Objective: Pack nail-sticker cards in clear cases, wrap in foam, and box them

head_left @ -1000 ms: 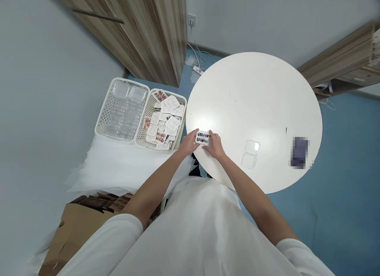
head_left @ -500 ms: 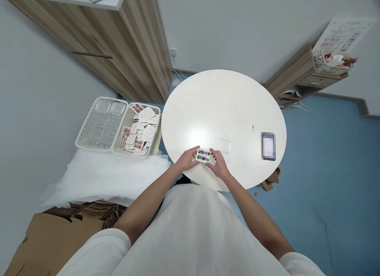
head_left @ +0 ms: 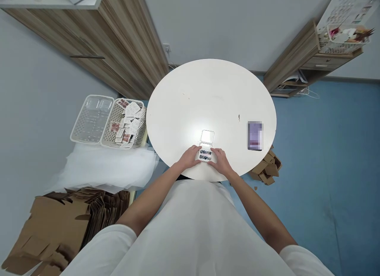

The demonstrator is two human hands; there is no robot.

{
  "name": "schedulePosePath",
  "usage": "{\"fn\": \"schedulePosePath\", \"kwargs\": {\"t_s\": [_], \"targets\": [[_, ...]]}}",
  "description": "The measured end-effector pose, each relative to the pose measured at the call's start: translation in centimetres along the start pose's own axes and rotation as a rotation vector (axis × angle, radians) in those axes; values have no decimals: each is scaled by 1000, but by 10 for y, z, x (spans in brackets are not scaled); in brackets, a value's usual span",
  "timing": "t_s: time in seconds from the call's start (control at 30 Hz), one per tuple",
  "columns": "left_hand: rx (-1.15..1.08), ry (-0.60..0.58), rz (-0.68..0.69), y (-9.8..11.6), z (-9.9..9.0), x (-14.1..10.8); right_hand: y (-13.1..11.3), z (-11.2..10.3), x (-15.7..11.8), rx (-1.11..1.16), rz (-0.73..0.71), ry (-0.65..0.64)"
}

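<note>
A small white card [head_left: 205, 155] with two rows of dark and pale press-on nails lies at the near edge of the round table, over the lower half of a clear plastic case. The case's transparent lid [head_left: 207, 137] stands open beyond it. My left hand [head_left: 190, 157] grips the card from the left, thumb at the near corner and fingers at the far one. From the right, my right hand [head_left: 221, 161] grips it in the same way.
The white round table [head_left: 208, 82] also bears a blurred purple item [head_left: 255, 136] at the right. To the left are a basket of clear cases [head_left: 92, 119], a basket of nail cards [head_left: 127, 121], white sheets [head_left: 103, 167] and folded cardboard [head_left: 59, 224].
The clear case, earlier to the right of my hands, is now between them with the card over its lower half. The whole view has shifted somewhat.
</note>
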State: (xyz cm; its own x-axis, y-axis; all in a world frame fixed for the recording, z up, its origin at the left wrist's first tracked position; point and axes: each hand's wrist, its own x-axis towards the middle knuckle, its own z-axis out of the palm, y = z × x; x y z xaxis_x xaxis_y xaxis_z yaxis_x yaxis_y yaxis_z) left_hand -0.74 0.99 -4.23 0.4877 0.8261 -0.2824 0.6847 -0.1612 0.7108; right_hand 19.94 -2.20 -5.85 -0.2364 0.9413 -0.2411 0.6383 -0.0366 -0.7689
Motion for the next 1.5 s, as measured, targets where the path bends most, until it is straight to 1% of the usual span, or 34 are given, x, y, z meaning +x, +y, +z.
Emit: {"fn": "schedulePosePath", "kwargs": {"t_s": [0.13, 0.27, 0.5, 0.63, 0.77, 0.97, 1.2, 1.3, 1.4, 1.5], "targets": [[79, -6, 7, -5, 0, 8, 5, 2, 5, -2, 9, 9], [105, -7, -2, -10, 0, 20, 6, 4, 12, -1, 58, 18], [110, -48, -38, -17, 8, 31, 8, 9, 23, -38, 162, -27], [72, -69, -33, -20, 10, 32, 9, 10, 25, -88, 188, -33], [24, -62, -34, -21, 11, 31, 10, 8, 26, -135, 181, -42], [-40, -71, -22, -23, 10, 28, 10, 7, 26, -128, 175, -48], [-154, -40, -78, -23, 9, 26, 5, 3, 27, -124, 226, -57], [-251, -12, -150, -23, 9, 23, 3, 3, 24, -29, 262, -30], [-404, 7, -261, -24, 13, 18, 3, 7, 21, 180, 327, 20], [-551, 31, -305, -24, 17, 15, 2, 11, 18, 399, 400, 49]]}}
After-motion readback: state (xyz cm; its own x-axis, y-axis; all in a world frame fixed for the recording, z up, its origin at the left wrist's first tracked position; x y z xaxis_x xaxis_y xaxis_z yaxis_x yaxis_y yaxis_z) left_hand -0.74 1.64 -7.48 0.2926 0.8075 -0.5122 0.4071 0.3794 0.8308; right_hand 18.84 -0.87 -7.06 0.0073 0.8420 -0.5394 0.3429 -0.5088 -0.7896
